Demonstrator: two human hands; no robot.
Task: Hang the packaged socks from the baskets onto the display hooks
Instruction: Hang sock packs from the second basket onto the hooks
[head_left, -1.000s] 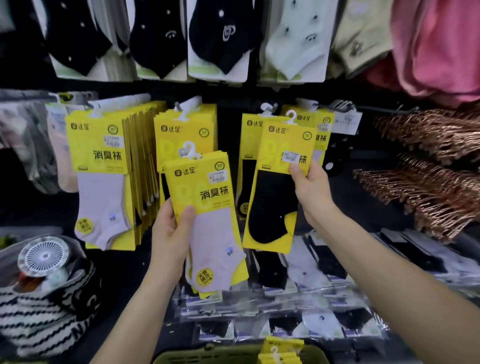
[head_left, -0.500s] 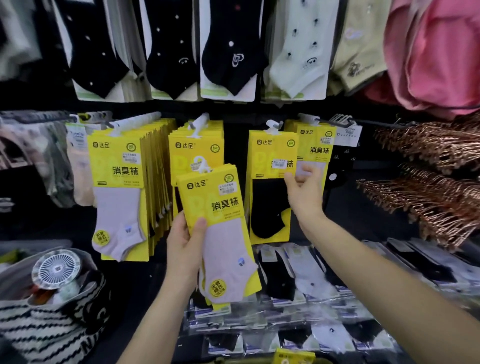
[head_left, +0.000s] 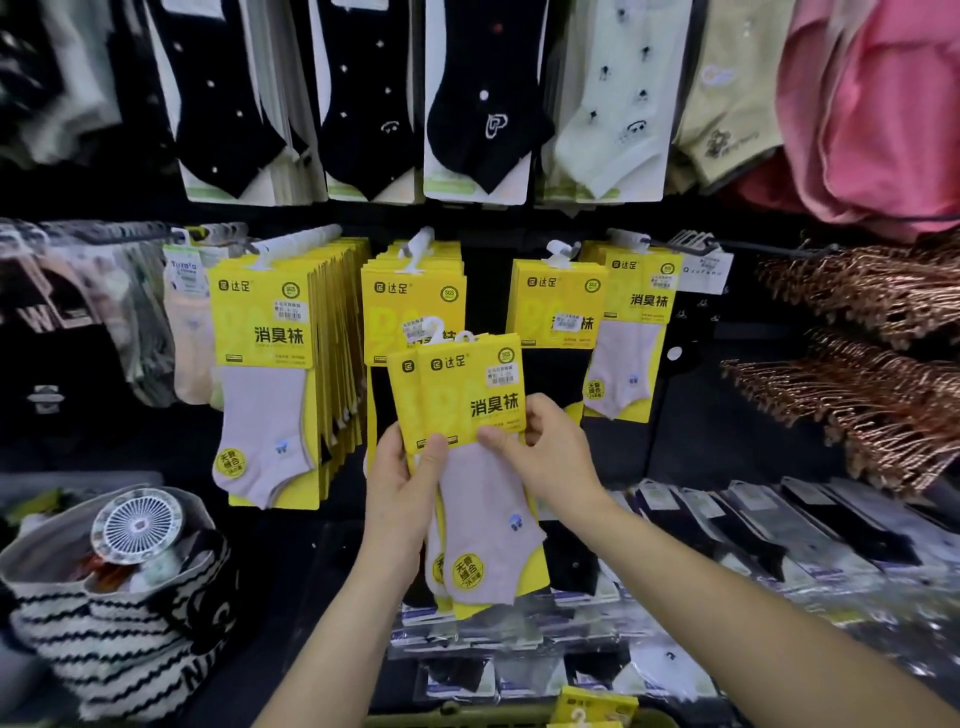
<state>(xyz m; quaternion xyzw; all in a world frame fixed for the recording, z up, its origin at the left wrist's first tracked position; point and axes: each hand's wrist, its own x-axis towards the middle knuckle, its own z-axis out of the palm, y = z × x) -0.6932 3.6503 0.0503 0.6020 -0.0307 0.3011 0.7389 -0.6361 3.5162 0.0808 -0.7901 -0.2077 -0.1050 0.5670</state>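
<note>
Two overlapping yellow sock packs (head_left: 467, 395) with pale lilac socks are held in front of the display. My left hand (head_left: 402, 478) grips them at their left edge, thumb on the front. My right hand (head_left: 545, 452) pinches the front pack at its right side. Behind them yellow packs hang on hooks: a thick stack (head_left: 270, 332) at the left, a middle stack (head_left: 413, 291), a black-sock pack (head_left: 558, 306) and a lilac pack (head_left: 636, 332) at the right. A green basket rim (head_left: 467, 719) with more yellow packs (head_left: 592, 706) shows at the bottom edge.
A striped bag (head_left: 114, 618) with a small white fan (head_left: 137, 525) sits at the lower left. Flat clear-wrapped socks (head_left: 753, 525) lie on the shelf below. Copper hangers (head_left: 872, 374) jut out at the right. Socks on white cards (head_left: 478, 104) hang above.
My right hand let go of the black-sock pack, which now hangs on its hook, and came down to the lilac packs in my left hand. The camera moved closer and tilted down.
</note>
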